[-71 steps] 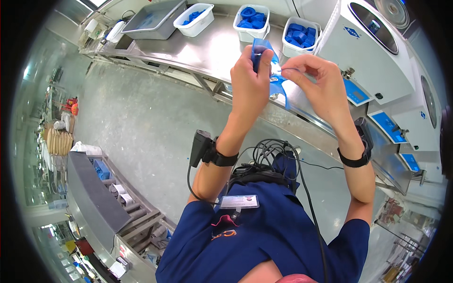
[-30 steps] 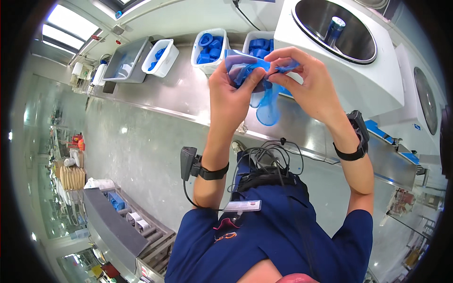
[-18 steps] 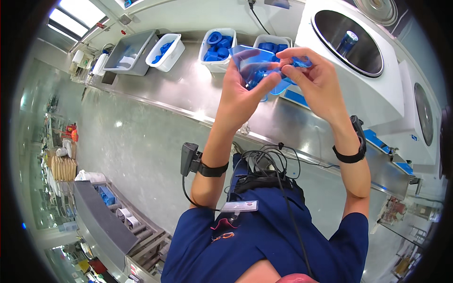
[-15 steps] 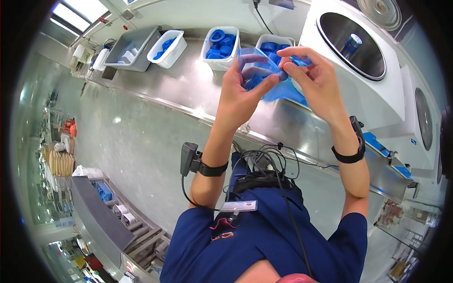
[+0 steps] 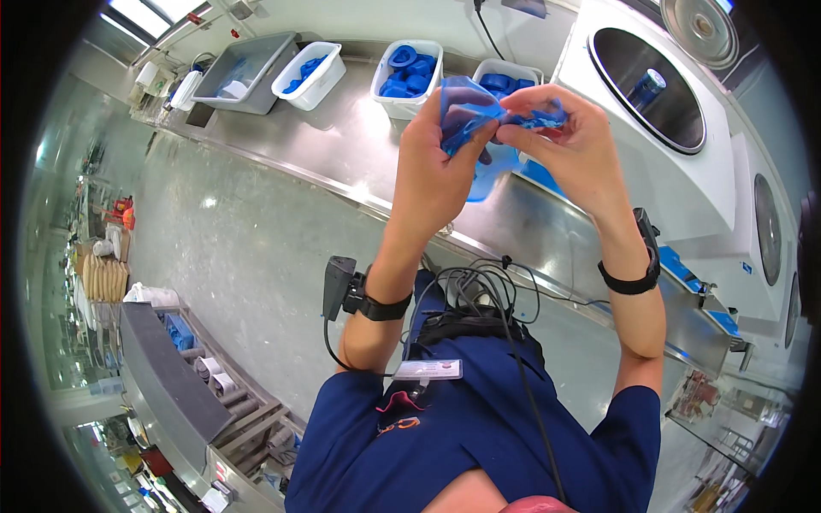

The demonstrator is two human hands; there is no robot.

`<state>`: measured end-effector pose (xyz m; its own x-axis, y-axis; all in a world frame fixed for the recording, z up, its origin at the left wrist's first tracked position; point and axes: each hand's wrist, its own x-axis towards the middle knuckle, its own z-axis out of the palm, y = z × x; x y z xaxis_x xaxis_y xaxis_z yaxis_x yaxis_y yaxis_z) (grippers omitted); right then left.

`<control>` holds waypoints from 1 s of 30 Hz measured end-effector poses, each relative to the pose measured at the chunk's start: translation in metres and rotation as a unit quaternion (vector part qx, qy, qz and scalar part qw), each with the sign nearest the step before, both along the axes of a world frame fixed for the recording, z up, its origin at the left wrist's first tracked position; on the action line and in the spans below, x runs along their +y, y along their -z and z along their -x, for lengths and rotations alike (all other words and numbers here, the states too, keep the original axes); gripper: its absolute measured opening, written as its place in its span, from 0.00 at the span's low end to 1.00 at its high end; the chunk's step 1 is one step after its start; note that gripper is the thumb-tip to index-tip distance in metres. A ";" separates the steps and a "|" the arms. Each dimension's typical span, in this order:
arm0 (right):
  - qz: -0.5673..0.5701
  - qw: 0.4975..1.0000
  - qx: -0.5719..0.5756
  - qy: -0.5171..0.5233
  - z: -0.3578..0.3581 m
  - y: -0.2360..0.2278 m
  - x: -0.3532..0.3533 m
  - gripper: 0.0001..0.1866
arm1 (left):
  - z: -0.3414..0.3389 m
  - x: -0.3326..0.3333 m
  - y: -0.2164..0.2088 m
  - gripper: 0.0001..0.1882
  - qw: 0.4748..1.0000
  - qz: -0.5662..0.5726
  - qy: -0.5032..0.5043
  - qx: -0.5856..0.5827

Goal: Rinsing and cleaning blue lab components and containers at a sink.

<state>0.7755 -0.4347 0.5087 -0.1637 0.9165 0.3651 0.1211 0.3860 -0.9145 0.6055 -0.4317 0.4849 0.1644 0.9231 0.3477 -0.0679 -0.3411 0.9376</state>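
Note:
Between my two hands, above the steel counter, is a thin see-through blue plastic film (image 5: 493, 178). My left hand (image 5: 436, 162) pinches it between thumb and fingers, and the fingers show through the film. My right hand (image 5: 581, 154) has its thumb and fingertips closed on a crumpled blue part of it, close to the left fingertips. Part of the film hangs loosely below the hands. Whether it is a single sheet or a bag, I cannot tell. Each wrist wears a black strap with a small device.
Along the back of the steel counter (image 5: 299, 158) stand a grey tub (image 5: 248, 98) and white bins (image 5: 310, 96) of blue pieces. At right is a white machine with a round open drum (image 5: 647, 90). Cables (image 5: 479, 278) hang before my waist. A roller conveyor (image 5: 248, 406) lies lower left.
My hands have drawn closer together at the fingertips. The film has bunched between them, and its loose part now hangs lower. The view has shifted slightly.

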 end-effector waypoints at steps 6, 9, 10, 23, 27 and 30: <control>0.021 1.000 0.016 -0.006 -0.003 -0.002 0.000 0.11 | -0.003 -0.001 -0.005 0.11 1.000 -0.021 -0.007 0.022; -0.038 0.999 -0.013 0.020 -0.003 -0.001 0.000 0.10 | -0.004 0.003 0.004 0.10 0.998 -0.008 0.015 -0.065; -0.039 0.999 -0.014 0.017 -0.001 -0.002 -0.001 0.10 | -0.006 0.004 0.005 0.10 0.998 -0.008 0.013 -0.065; -0.057 0.997 0.049 0.027 -0.015 0.006 0.006 0.10 | -0.007 0.013 0.008 0.14 0.984 0.117 0.023 -0.136; 0.005 0.995 0.083 0.052 -0.018 0.011 0.012 0.11 | -0.012 0.008 0.009 0.20 0.999 0.021 0.020 -0.019; 0.021 0.991 0.127 0.034 -0.021 0.010 0.012 0.11 | -0.011 0.006 0.007 0.24 0.996 0.058 0.062 -0.006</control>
